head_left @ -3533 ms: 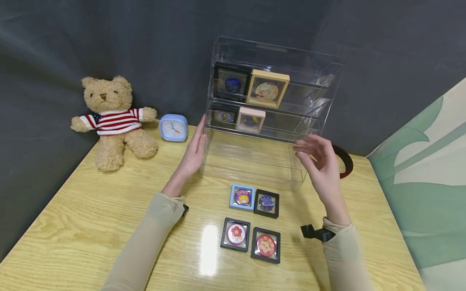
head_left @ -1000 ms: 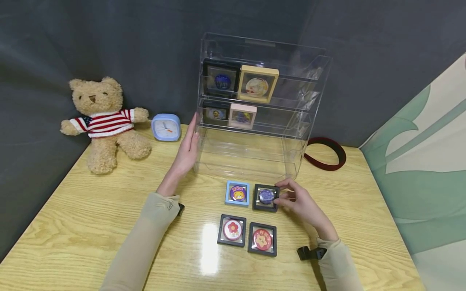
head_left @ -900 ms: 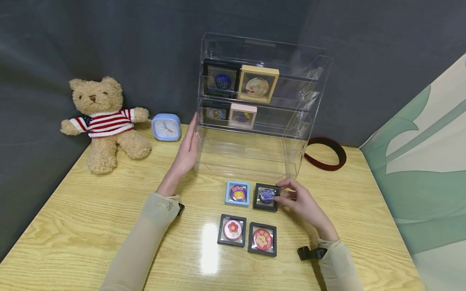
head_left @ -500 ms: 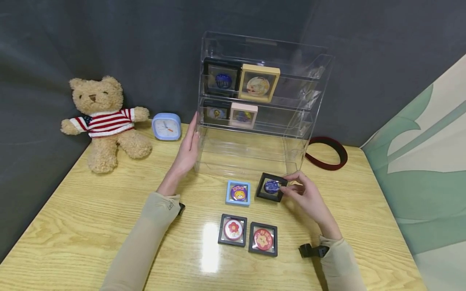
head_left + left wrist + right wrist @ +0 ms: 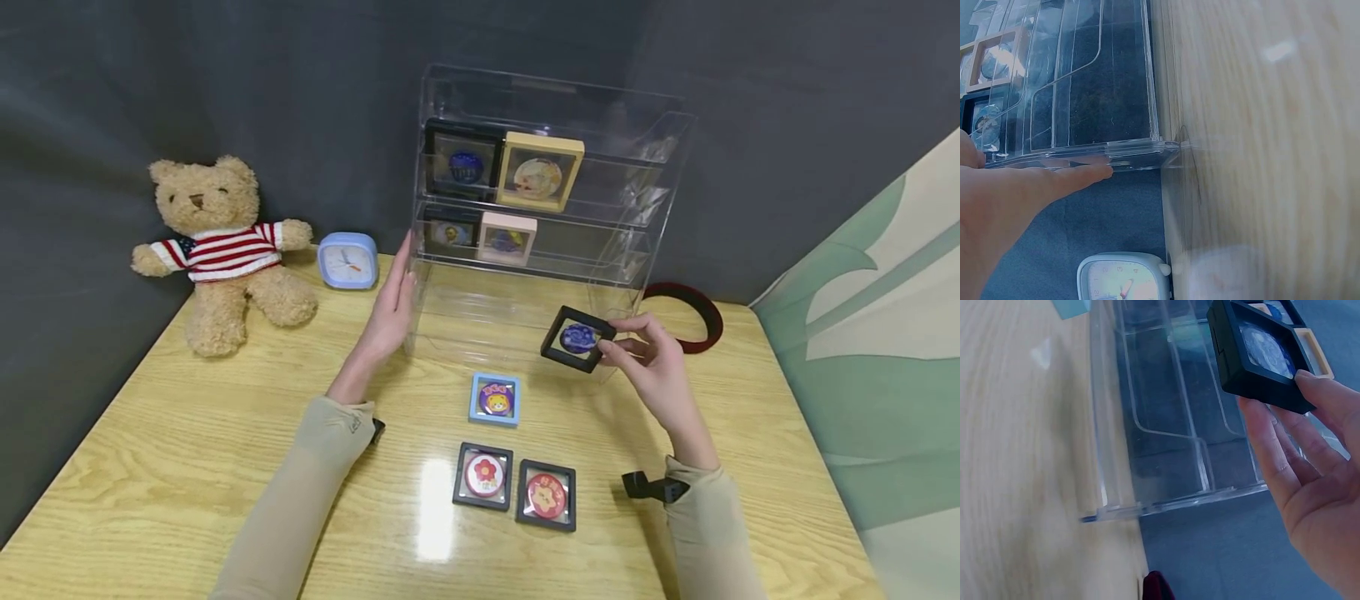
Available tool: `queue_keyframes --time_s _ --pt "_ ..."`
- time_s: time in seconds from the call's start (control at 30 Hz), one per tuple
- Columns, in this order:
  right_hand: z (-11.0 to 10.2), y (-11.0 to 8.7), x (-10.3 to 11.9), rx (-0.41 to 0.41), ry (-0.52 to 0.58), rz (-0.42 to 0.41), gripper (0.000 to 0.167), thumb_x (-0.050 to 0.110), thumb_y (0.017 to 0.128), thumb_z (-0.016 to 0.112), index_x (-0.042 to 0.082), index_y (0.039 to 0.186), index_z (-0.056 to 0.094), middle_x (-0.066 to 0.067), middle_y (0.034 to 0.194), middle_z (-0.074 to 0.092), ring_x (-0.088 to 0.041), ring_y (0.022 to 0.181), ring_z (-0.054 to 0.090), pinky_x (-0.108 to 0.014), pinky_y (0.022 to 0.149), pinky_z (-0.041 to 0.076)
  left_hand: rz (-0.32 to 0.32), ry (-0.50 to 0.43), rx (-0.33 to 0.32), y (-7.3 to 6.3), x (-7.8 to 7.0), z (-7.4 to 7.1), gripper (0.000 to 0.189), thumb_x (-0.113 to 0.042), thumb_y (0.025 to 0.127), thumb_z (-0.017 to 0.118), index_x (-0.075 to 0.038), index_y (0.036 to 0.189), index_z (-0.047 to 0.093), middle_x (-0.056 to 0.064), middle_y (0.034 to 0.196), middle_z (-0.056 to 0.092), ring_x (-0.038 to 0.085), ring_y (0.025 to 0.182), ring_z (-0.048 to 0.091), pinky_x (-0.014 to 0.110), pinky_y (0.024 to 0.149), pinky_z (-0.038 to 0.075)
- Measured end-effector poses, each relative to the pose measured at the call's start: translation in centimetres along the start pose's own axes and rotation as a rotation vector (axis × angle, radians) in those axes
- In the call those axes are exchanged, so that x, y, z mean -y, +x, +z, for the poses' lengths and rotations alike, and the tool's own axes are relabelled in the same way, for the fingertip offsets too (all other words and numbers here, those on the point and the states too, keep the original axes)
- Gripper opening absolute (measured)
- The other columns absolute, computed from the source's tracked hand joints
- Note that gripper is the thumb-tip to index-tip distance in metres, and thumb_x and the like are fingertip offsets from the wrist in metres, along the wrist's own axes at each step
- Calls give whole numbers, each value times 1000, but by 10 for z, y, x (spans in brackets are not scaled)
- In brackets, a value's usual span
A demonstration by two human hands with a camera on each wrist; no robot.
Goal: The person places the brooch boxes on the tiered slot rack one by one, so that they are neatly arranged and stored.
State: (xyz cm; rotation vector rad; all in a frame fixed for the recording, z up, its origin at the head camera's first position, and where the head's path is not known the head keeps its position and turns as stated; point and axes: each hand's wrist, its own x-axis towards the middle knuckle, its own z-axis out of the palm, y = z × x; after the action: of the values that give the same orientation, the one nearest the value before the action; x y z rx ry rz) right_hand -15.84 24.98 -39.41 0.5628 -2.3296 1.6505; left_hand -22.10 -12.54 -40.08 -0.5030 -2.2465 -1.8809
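My right hand [image 5: 656, 367] pinches a black square display frame [image 5: 577, 339] by its right edge, thumb on the front. A blue round badge shows inside this tilted frame, which is held above the table before the lower front of a clear acrylic display rack [image 5: 510, 287]. With straight fingers, my left hand [image 5: 386, 308] lies flat along the rack's left side wall; in the left wrist view its fingertips [image 5: 1094, 175] touch that wall. On the rack's tiers stand a black frame [image 5: 450, 233], a pink frame [image 5: 507, 240], a yellow frame [image 5: 540, 172] and a larger black frame [image 5: 463, 162].
On the wooden table [image 5: 225, 467] lie a blue frame [image 5: 495, 400] with a bear badge and two black frames [image 5: 483, 476] with red-patterned badges. A teddy bear [image 5: 225, 254] and a blue clock [image 5: 348, 261] are left of the rack. A dark red band [image 5: 708, 317] lies at right.
My right hand has come down from beside the rack, gripped the black frame with the blue badge next to the blue frame, and raised it toward the rack. My left hand stays at the rack's side.
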Motion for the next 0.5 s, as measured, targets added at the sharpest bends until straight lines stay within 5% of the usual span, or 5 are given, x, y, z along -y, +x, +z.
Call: queue_keyframes --time_s 0.1,0.5 --pt "-1 4 4 -16 -18 0 25 -17 99 65 -16 123 60 2 125 65 -7 89 74 -24 74 64 -20 2 9 -4 -19 0 58 -6 117 27 -2 172 7 17 178 6 28 163 9 36 131 14" --pt "-2 20 17 -83 -46 -18 22 -12 100 67 -13 121 64 9 120 70 -6 84 73 -20 71 62 -15 12 12 -4 -18 -1 58 -7 118 26 -2 172 7 16 178 6 28 163 8 35 131 12"
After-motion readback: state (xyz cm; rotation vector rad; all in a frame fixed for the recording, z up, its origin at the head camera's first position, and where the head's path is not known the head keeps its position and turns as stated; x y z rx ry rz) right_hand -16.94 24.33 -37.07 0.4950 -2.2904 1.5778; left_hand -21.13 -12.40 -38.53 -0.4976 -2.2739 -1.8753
